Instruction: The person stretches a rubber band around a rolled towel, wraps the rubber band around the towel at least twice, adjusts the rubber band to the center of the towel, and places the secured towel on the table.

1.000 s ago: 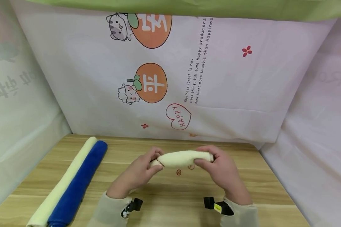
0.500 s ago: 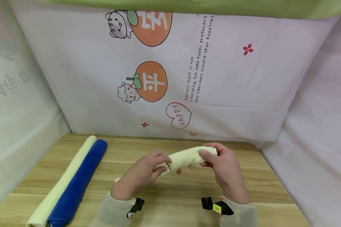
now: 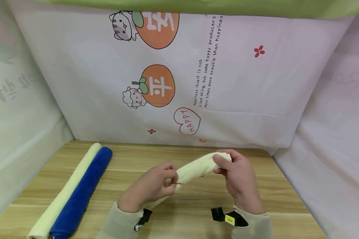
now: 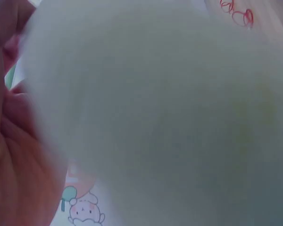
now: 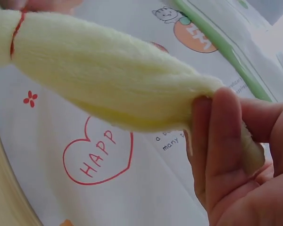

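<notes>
Cream towel roll (image 3: 197, 168) is held up over the desk (image 3: 182, 220), slanting between both grips. Right grip (image 3: 240, 176) clamps its right end, thumb on top. Left grip (image 3: 149, 184) looks pinched on the dark red cord (image 5: 17, 35) that crosses the roll; exact hold partly hidden. Best: brace the right end, pinch cord without snagging pile, avoid squeezing the roll out of shape.

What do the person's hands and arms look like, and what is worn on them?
The left hand and right hand are bare. The sleeves are light beige, with a black device at each cuff; the right one bears a yellow label.
</notes>
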